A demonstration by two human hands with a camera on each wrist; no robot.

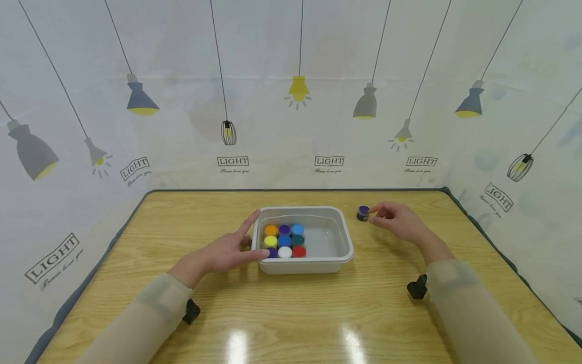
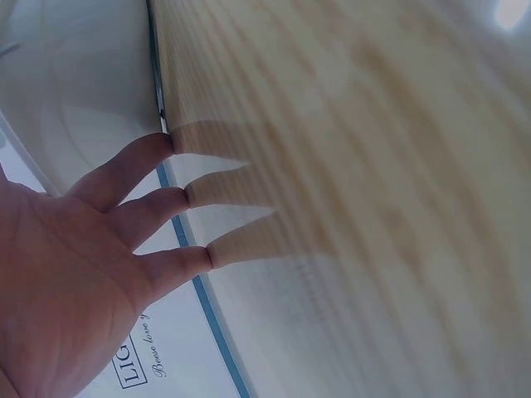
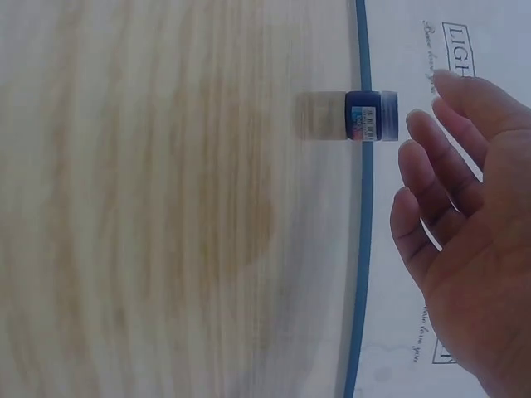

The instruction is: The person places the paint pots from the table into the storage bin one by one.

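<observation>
A pale grey plastic tray (image 1: pixel 329 259) holds rows of small paint jars, with orange, purple, light blue, yellow, blue, dark green, white and red lids, in its left part. At the tray's left end, my left hand (image 1: pixel 223 253) rests its spread index finger and thumb on the rim; its other fingers reach down to the table in the left wrist view. A dark purple paint jar (image 1: pixel 362 213) stands upright on the table right of the tray. Close beside it is my right hand (image 1: pixel 402 222), fingers loosely bent with nothing between them; a gap shows in the right wrist view (image 3: pixel 465 207).
The wooden table (image 1: pixel 291 313) reaches to a cloth backdrop (image 1: pixel 273 172) printed with hanging lamps, which stands behind and on both sides. A dark blue border runs along the table's edges. The tray's right part shows its bare floor.
</observation>
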